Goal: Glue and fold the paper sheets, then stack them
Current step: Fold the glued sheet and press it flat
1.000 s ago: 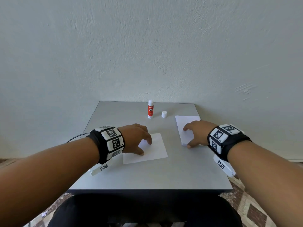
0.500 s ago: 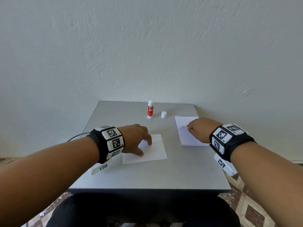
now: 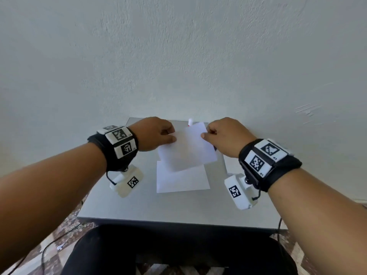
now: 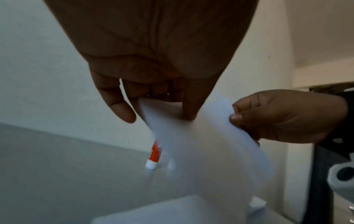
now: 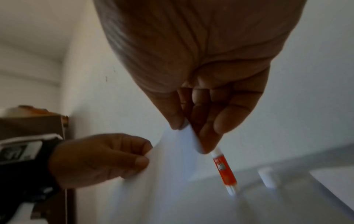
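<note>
Both hands hold one white paper sheet (image 3: pixel 186 149) in the air over the middle of the grey table (image 3: pixel 178 207). My left hand (image 3: pixel 171 135) pinches its left top edge between thumb and fingers. At the right top corner, my right hand (image 3: pixel 205 133) pinches it too, as the right wrist view shows (image 5: pixel 189 134). A second white sheet (image 3: pixel 182 179) lies flat on the table just below the held one. The orange and white glue stick (image 5: pixel 225 171) stands uncapped at the back; in the head view only its tip (image 3: pixel 190 122) shows above the held sheet.
The glue stick's white cap (image 5: pixel 266 177) stands right of the stick. More white paper (image 5: pixel 335 186) lies at the table's right side. The wall rises directly behind the table. My black-clad lap is against the front edge, and a cable (image 3: pixel 45 253) runs over the floor on the left.
The right hand took a sheet from the right pile and lifted it leftward. The left hand left the flat sheet and rose to grasp the lifted one.
</note>
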